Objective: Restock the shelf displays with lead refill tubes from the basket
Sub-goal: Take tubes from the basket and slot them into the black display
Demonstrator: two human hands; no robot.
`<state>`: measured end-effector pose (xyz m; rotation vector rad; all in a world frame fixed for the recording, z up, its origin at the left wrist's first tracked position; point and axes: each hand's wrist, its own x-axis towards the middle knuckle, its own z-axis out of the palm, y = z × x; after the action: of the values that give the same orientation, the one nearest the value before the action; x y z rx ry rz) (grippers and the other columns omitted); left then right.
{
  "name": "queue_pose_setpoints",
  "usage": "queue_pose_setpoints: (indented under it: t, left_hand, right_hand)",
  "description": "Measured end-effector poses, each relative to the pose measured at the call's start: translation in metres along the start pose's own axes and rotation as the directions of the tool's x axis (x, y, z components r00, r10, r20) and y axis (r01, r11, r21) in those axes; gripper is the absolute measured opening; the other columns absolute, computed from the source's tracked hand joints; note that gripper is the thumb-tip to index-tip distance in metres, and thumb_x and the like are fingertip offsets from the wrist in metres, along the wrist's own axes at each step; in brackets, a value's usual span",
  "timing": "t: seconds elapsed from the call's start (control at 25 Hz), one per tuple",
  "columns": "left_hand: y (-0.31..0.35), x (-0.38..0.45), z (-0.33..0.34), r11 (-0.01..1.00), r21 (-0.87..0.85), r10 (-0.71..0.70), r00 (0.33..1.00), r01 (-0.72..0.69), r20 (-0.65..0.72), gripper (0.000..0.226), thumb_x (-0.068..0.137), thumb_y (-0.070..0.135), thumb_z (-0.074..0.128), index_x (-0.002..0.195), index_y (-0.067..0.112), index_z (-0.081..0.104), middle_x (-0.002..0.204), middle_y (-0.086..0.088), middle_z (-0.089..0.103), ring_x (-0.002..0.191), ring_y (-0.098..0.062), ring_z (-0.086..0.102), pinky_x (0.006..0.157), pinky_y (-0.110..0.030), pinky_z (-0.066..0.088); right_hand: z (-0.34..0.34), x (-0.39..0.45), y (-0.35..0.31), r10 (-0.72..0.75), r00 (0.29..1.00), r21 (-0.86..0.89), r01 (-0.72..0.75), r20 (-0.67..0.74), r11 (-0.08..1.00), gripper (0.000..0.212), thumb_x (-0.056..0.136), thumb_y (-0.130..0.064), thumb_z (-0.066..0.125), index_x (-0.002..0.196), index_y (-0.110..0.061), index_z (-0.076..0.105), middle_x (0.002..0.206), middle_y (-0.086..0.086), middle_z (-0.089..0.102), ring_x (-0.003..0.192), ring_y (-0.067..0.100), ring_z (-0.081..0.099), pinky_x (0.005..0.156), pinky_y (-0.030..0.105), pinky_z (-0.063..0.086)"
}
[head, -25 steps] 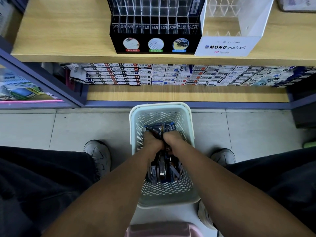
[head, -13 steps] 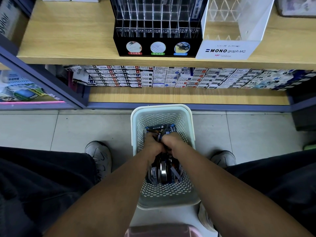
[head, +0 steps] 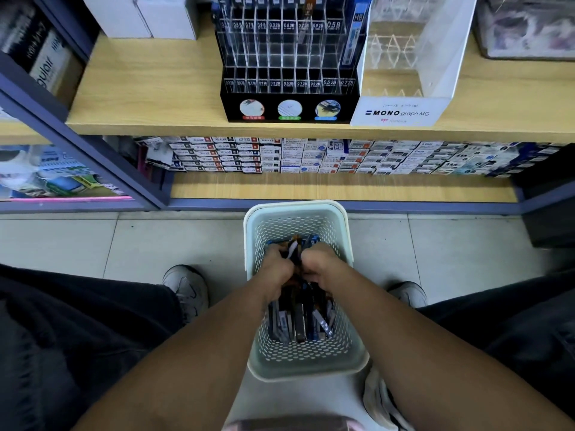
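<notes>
A pale perforated basket (head: pixel 295 209) stands on the tiled floor between my feet, filled with several dark and blue lead refill tubes (head: pixel 300 321). Both hands are inside it. My left hand (head: pixel 277 272) and my right hand (head: pixel 320 267) curl together around a bundle of lead refill tubes (head: pixel 295 247) whose tips stick out between them. Up on the wooden shelf stands a black slotted lead display (head: pixel 287 73) with mostly bare clear slots, and beside it a clear MONO graph display (head: pixel 404 110).
The lower shelf (head: pixel 311 186) holds rows of small boxed refills at its back. White boxes (head: pixel 146 17) stand at the upper left. A purple shelf frame (head: pixel 93 150) juts out on the left. My shoes (head: pixel 186 287) flank the basket.
The view has tilted upward, so more of the upper display shows. Both hands have drawn closer together around the bundle in the basket.
</notes>
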<state>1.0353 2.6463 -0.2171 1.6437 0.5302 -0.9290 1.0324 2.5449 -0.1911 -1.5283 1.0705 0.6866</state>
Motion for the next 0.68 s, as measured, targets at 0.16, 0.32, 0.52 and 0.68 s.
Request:
queue_pose_setpoints:
  t: [0.16, 0.32, 0.52, 0.68]
  left_hand:
    - [0.020, -0.023, -0.007, 0.997, 0.004, 0.082, 0.996, -0.082, -0.023, 0.043, 0.084, -0.011, 0.066, 0.116, 0.013, 0.047, 0.105, -0.019, 0.063, 0.087, -0.036, 0.067, 0.051, -0.036, 0.058]
    - [0.043, -0.047, -0.014, 0.992, -0.017, 0.129, 0.988, -0.129, 0.085, 0.039, 0.084, -0.017, 0.062, 0.114, 0.004, 0.051, 0.109, -0.022, 0.063, 0.092, -0.037, 0.068, 0.067, -0.047, 0.063]
    - [0.072, -0.084, -0.023, 0.988, -0.080, 0.144, 0.967, -0.130, 0.211, 0.043, 0.089, -0.024, 0.047, 0.114, 0.010, 0.053, 0.116, -0.019, 0.063, 0.098, -0.034, 0.065, 0.080, -0.049, 0.060]
    - [0.093, -0.109, -0.032, 0.985, -0.128, 0.150, 0.948, -0.118, 0.279, 0.045, 0.090, -0.025, 0.045, 0.114, 0.012, 0.055, 0.122, -0.018, 0.059, 0.102, -0.032, 0.066, 0.097, -0.057, 0.052]
  right_hand:
    - [-0.006, -0.018, -0.009, -0.079, 0.995, -0.078, 0.084, 0.063, 0.993, 0.022, 0.087, 0.005, 0.048, 0.099, -0.003, 0.065, 0.091, 0.021, 0.069, 0.076, 0.031, 0.065, 0.076, 0.046, 0.059]
    - [-0.022, -0.041, -0.029, -0.151, 0.985, -0.120, 0.161, 0.087, 0.980, 0.019, 0.087, 0.002, 0.055, 0.101, -0.001, 0.068, 0.102, 0.018, 0.071, 0.090, 0.032, 0.070, 0.079, 0.048, 0.062]
    - [-0.052, -0.078, -0.044, -0.201, 0.963, 0.038, 0.198, 0.178, 0.979, 0.028, 0.088, 0.005, 0.048, 0.109, 0.000, 0.065, 0.090, 0.015, 0.069, 0.079, 0.024, 0.068, 0.088, 0.042, 0.059]
    - [-0.067, -0.100, -0.057, -0.286, 0.921, 0.081, 0.275, 0.264, 0.958, 0.029, 0.089, -0.004, 0.062, 0.118, -0.001, 0.067, 0.103, 0.015, 0.074, 0.079, 0.021, 0.072, 0.069, 0.031, 0.058]
